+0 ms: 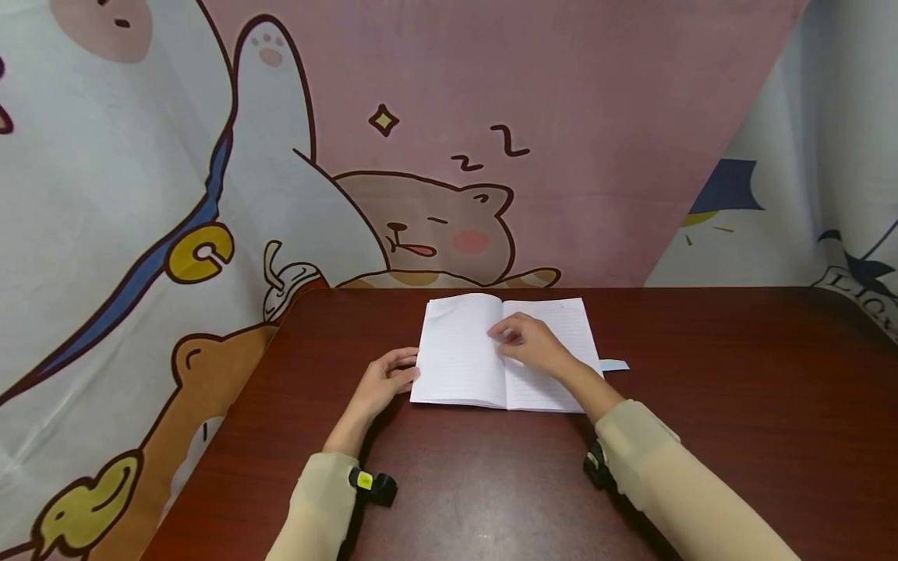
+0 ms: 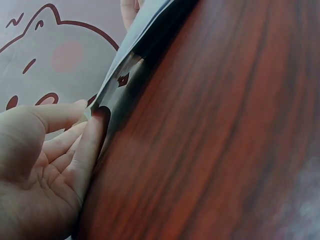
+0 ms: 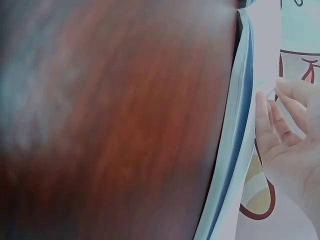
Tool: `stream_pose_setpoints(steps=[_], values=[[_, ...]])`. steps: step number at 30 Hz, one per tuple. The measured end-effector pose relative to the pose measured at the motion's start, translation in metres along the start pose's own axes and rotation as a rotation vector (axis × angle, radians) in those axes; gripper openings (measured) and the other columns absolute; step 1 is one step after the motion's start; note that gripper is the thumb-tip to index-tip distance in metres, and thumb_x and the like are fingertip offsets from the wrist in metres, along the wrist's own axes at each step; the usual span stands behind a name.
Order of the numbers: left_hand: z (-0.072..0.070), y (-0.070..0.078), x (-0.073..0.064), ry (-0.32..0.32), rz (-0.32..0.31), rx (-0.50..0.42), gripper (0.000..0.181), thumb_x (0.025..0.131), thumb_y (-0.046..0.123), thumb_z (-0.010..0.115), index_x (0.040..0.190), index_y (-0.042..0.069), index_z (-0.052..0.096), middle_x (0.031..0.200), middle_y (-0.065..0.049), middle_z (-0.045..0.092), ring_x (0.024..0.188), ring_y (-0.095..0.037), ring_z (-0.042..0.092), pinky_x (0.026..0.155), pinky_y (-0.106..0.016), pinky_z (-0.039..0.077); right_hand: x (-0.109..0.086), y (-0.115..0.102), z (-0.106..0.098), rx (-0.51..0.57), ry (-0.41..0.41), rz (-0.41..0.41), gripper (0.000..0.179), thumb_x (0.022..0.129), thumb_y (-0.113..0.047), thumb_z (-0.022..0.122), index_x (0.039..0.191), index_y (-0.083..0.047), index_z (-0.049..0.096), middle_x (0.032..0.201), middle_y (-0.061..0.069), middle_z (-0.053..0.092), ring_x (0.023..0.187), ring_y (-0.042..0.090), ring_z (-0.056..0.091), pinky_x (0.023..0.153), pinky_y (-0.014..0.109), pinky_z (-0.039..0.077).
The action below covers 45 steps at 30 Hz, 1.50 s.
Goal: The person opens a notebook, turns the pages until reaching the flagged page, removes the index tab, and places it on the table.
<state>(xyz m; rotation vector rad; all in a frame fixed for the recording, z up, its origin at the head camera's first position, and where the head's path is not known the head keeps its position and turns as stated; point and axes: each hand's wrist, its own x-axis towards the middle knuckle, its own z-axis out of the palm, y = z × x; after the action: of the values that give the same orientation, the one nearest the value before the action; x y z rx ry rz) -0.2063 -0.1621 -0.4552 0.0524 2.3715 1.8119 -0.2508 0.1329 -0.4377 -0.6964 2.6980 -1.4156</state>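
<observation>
An open notebook [image 1: 459, 351] with ruled white pages lies on the table, a pale blue tab [image 1: 614, 365] sticking out past its right edge. At the notebook's left edge, my left hand [image 1: 384, 383] pinches the cover and pages between thumb and fingers; the left wrist view shows the fingertips [image 2: 89, 112] on that edge. My right hand [image 1: 535, 343] is above the pages near the centre fold. Its thumb and fingers are bent together around a small, thin, pale piece [image 3: 271, 93], too small to identify.
The dark red-brown wooden table [image 1: 737, 436] reaches out on both sides of the notebook. Behind it hangs a cloth backdrop [image 1: 596, 156] printed with cartoon animals. A black wrist camera [image 1: 382, 489] is strapped at the left sleeve, another [image 1: 596, 467] at the right.
</observation>
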Motion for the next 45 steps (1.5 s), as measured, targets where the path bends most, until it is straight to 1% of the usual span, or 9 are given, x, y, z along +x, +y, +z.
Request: stream_pose_setpoints(steps=[4,7,10,14,20,27,33,40,45], values=[[0.0,0.001,0.0,-0.005,-0.004,-0.014,0.036,0.101,0.009,0.057,0.136,0.002,0.058,0.129,-0.022,0.063,0.097,-0.012,0.066,0.079,-0.025,0.059,0.0,-0.001,0.002,0.01,-0.021,-0.02,0.022,0.086,0.0,0.07,0.108,0.002,0.072,0.111,0.019,0.067,0.099,0.031,0.067,0.088,0.037,0.056],[0.0,0.001,-0.001,-0.004,-0.006,-0.022,0.035,0.103,0.01,0.054,0.137,0.002,0.057,0.129,-0.022,0.062,0.099,-0.013,0.066,0.079,-0.025,0.058,0.0,-0.003,0.003,-0.001,-0.035,-0.009,0.021,0.087,-0.001,0.071,0.108,-0.001,0.073,0.111,0.017,0.069,0.099,0.029,0.067,0.087,0.035,0.054],[0.0,0.001,-0.001,-0.001,-0.006,-0.026,0.037,0.1,0.01,0.058,0.136,0.002,0.057,0.129,-0.023,0.062,0.097,-0.012,0.066,0.079,-0.024,0.058,0.001,-0.004,0.004,-0.015,-0.049,0.01,0.021,0.088,-0.002,0.07,0.109,-0.003,0.073,0.111,0.016,0.072,0.099,0.027,0.068,0.087,0.034,0.054],[-0.001,0.001,-0.002,0.001,0.004,-0.011,0.043,0.094,0.007,0.067,0.135,0.002,0.058,0.129,-0.023,0.062,0.091,-0.011,0.065,0.077,-0.022,0.057,0.002,-0.006,0.005,-0.016,-0.072,0.021,0.022,0.089,-0.004,0.069,0.111,-0.004,0.073,0.111,0.014,0.074,0.1,0.026,0.069,0.09,0.038,0.054],[0.0,0.001,-0.002,0.002,0.017,0.0,0.046,0.091,0.001,0.069,0.135,0.001,0.058,0.128,-0.024,0.061,0.091,-0.014,0.067,0.074,-0.021,0.056,0.001,-0.008,0.002,-0.016,-0.086,0.024,0.022,0.092,-0.006,0.067,0.112,-0.005,0.073,0.113,0.013,0.074,0.103,0.029,0.069,0.093,0.044,0.054],[0.001,0.001,-0.001,0.004,0.019,0.007,0.045,0.09,0.0,0.069,0.134,0.001,0.058,0.128,-0.024,0.062,0.092,-0.016,0.067,0.075,-0.024,0.057,-0.001,-0.01,-0.007,0.016,-0.052,0.038,0.022,0.094,-0.008,0.066,0.114,-0.003,0.071,0.119,0.015,0.071,0.104,0.03,0.07,0.091,0.043,0.055],[0.002,0.002,0.0,0.008,0.027,0.013,0.045,0.09,0.0,0.069,0.134,0.0,0.058,0.127,-0.024,0.062,0.091,-0.016,0.067,0.076,-0.026,0.058,-0.003,-0.006,-0.018,0.002,-0.019,0.051,0.023,0.096,-0.012,0.065,0.116,-0.004,0.07,0.119,0.014,0.072,0.104,0.031,0.071,0.089,0.045,0.055],[0.002,0.0,0.0,0.01,0.024,0.013,0.044,0.091,-0.001,0.069,0.134,0.0,0.058,0.127,-0.024,0.062,0.092,-0.016,0.067,0.076,-0.027,0.058,-0.005,-0.001,-0.029,-0.017,0.022,0.042,0.023,0.095,-0.012,0.066,0.116,-0.003,0.071,0.116,0.015,0.073,0.103,0.031,0.071,0.084,0.037,0.054],[0.002,0.0,0.001,0.012,0.02,0.021,0.044,0.091,-0.001,0.069,0.134,0.001,0.059,0.127,-0.023,0.062,0.092,-0.017,0.067,0.077,-0.027,0.059,-0.007,0.002,-0.036,-0.029,0.052,0.051,0.022,0.094,-0.012,0.067,0.115,-0.006,0.072,0.118,0.014,0.072,0.103,0.031,0.071,0.08,0.031,0.053]])
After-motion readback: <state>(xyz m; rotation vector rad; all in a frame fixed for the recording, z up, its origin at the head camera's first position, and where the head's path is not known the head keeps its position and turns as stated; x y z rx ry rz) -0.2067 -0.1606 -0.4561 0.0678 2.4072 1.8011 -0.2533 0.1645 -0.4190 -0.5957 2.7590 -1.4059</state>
